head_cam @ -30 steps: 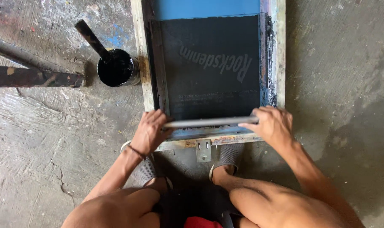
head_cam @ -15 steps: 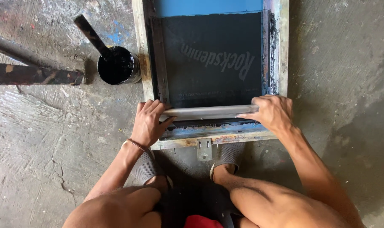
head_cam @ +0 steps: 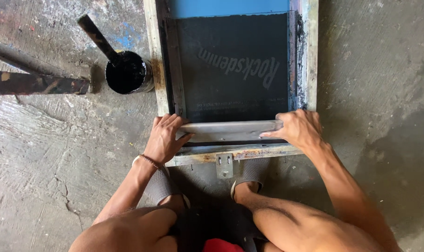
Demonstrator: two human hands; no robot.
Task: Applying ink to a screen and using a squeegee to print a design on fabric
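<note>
A long grey squeegee (head_cam: 230, 131) is held crosswise over the near end of a printing screen (head_cam: 233, 70), gripped at both ends. The left hand (head_cam: 165, 139) is wrapped round the squeegee's left end, its fingers (head_cam: 171, 122) curled over the top edge and the thumb pressed along the near face. The right hand (head_cam: 298, 129) is clenched on the right end, with the fingers (head_cam: 273, 133) laid along the blade's face. The squeegee lies flat across the dark mesh, just beyond the near rail of the wooden frame (head_cam: 310, 60) (a worn, paint-stained frame with a small metal hinge plate (head_cam: 224, 164) fixed at the middle of that rail). Pale lettering is seen on the black mesh, and a blue strip (head_cam: 228, 7) is seen at the far end of the screen. A thin bracelet (head_cam: 150, 161) is worn on the left wrist. To the left of the frame, touching or just beside its rail, a round pot of black ink (head_cam: 127, 73) is stood on the concrete floor (head_cam: 58, 140), with a dark stick (head_cam: 97, 37) leaning out of it. Further left, a rusty metal bar (head_cam: 34, 83) is laid on the floor. The person's bent knees and feet are seen below the frame
</note>
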